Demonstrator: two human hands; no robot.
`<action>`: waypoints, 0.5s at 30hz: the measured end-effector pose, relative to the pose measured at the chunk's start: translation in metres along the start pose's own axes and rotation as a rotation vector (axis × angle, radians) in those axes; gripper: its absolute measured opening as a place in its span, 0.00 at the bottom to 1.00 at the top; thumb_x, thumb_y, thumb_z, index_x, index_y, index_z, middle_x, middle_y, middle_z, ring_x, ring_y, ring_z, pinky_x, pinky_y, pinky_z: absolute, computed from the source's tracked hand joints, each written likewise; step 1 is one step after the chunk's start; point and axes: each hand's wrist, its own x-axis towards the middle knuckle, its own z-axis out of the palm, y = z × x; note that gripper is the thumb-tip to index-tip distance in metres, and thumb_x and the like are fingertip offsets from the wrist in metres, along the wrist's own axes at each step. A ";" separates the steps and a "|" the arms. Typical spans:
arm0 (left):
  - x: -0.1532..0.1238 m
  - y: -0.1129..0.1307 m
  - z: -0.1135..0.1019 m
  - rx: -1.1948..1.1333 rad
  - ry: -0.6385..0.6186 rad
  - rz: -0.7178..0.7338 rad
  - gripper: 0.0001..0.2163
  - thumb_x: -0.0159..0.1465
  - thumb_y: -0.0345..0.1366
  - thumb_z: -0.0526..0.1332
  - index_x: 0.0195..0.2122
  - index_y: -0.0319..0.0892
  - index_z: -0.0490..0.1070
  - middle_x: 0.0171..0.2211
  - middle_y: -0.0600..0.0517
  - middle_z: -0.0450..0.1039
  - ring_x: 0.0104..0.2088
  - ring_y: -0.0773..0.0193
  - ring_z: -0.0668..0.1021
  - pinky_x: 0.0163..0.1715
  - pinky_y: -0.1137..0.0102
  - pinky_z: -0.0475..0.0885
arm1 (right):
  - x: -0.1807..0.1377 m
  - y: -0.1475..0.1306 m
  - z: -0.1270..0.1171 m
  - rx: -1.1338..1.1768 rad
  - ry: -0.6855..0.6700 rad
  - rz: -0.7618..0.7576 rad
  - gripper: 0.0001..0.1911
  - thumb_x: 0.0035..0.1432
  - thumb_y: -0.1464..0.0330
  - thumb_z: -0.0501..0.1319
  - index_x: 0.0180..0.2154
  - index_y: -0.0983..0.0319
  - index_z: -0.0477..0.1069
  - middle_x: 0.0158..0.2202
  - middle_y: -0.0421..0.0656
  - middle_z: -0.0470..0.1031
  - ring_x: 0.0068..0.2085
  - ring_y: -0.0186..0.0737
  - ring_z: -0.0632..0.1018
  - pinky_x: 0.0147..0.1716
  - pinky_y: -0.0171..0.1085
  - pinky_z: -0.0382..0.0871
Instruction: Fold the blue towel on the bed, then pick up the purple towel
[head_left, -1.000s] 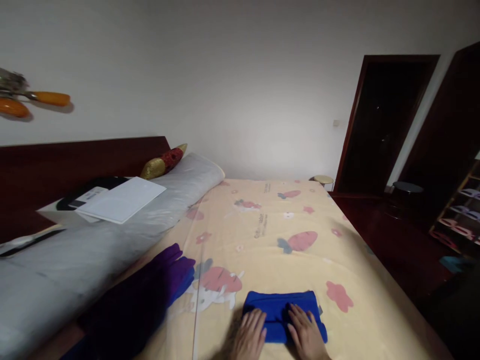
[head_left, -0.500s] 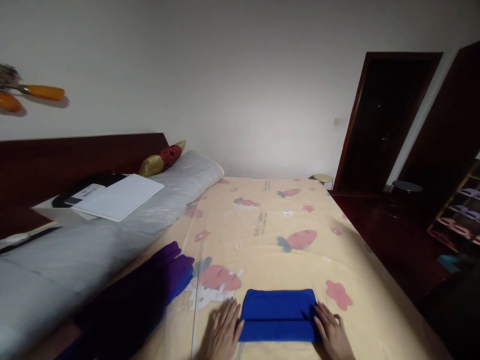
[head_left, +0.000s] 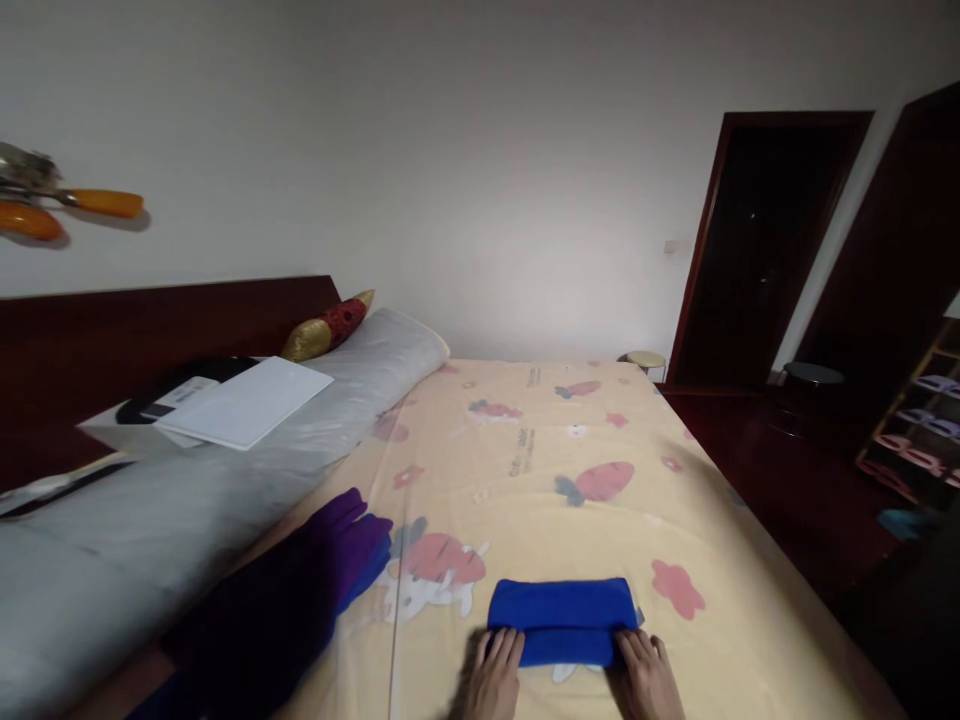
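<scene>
Cloth (head_left: 562, 604): solid blue
Sheet (head_left: 525, 535): pale yellow — pink carrot, pink flower, white rabbit prints
Clothes (head_left: 334, 550): purple, blue, near-black
Cushion (head_left: 328, 329): red — gold ends
Headboard (head_left: 187, 312): dark red-brown
Bedding (head_left: 356, 380): grey
Stool (head_left: 646, 358): cream top

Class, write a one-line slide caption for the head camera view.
Left hand and right hand at the near corners of a folded blue cloth on a carrot-print bedsheet.

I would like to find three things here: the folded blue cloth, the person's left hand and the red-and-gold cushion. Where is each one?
Folded blue cloth (head_left: 562, 606): head view, middle of its upper panel.
Left hand (head_left: 496, 671): head view, back of the hand.
Red-and-gold cushion (head_left: 329, 327): head view, near its middle.
</scene>
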 end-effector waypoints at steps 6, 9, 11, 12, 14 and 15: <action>0.023 0.001 -0.009 -0.168 -0.247 -0.247 0.24 0.56 0.26 0.52 0.52 0.50 0.72 0.53 0.52 0.76 0.57 0.55 0.73 0.60 0.49 0.65 | 0.031 -0.009 -0.042 0.034 -0.170 0.116 0.23 0.43 0.76 0.54 0.42 0.60 0.75 0.40 0.46 0.79 0.46 0.49 0.76 0.49 0.48 0.62; 0.024 0.002 -0.011 -0.175 -0.267 -0.270 0.22 0.57 0.27 0.53 0.51 0.48 0.73 0.51 0.50 0.77 0.57 0.53 0.73 0.61 0.48 0.64 | 0.033 -0.007 -0.043 0.044 -0.201 0.130 0.21 0.43 0.76 0.55 0.41 0.61 0.76 0.41 0.49 0.79 0.46 0.51 0.77 0.48 0.49 0.64; 0.027 0.010 -0.010 -0.173 -0.269 -0.289 0.21 0.60 0.28 0.50 0.52 0.44 0.73 0.53 0.46 0.76 0.58 0.52 0.72 0.61 0.46 0.63 | 0.036 -0.017 -0.041 0.049 -0.198 0.145 0.20 0.47 0.76 0.53 0.40 0.63 0.76 0.43 0.52 0.78 0.48 0.54 0.76 0.50 0.52 0.63; 0.030 0.016 -0.008 -0.174 -0.268 -0.288 0.21 0.61 0.28 0.49 0.53 0.43 0.72 0.54 0.44 0.74 0.59 0.51 0.71 0.61 0.46 0.62 | 0.038 -0.026 -0.040 0.056 -0.193 0.144 0.20 0.48 0.75 0.53 0.42 0.63 0.76 0.46 0.53 0.77 0.50 0.55 0.75 0.52 0.53 0.62; 0.037 0.033 -0.003 -0.192 -0.273 -0.241 0.24 0.60 0.28 0.49 0.57 0.43 0.68 0.59 0.46 0.70 0.61 0.55 0.69 0.63 0.51 0.62 | 0.043 -0.048 -0.035 0.088 -0.189 0.114 0.21 0.51 0.70 0.55 0.47 0.61 0.74 0.51 0.51 0.75 0.54 0.53 0.73 0.58 0.51 0.57; 0.041 0.043 -0.001 -0.203 -0.267 -0.193 0.26 0.59 0.27 0.50 0.60 0.44 0.65 0.60 0.48 0.68 0.61 0.57 0.69 0.64 0.55 0.62 | 0.045 -0.059 -0.032 0.124 -0.195 0.078 0.23 0.52 0.68 0.57 0.50 0.59 0.72 0.53 0.48 0.74 0.55 0.50 0.72 0.60 0.49 0.55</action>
